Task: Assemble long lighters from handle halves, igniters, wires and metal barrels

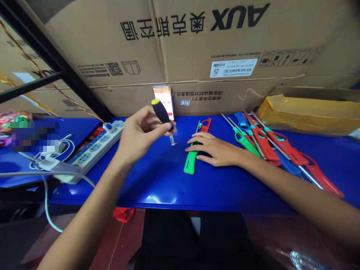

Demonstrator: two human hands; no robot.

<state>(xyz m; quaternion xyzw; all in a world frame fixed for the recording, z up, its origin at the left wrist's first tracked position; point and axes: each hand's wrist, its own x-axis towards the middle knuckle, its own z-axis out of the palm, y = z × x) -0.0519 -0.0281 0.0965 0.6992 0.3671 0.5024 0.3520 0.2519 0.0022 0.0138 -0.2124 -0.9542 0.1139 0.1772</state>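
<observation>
My left hand (143,131) is closed around the black handle of a screwdriver (161,111) with a yellow end cap; it is held tilted above the table, and its tip is hidden. A small clear plastic piece (172,140) lies just below that hand. My right hand (215,150) rests with fingers spread across a green long-necked lighter (190,165), covering its middle. Beyond those fingers, a red lighter part (206,123) with a ring-shaped end and a thin metal rod show. How the red and green parts join is hidden.
Several red, green and blue lighters (272,146) are piled on the blue table (157,187) at right. A lit phone (168,99) leans against the large cardboard box (182,48). A power strip (92,150) with cables lies left. A yellow-taped box (309,112) sits at back right.
</observation>
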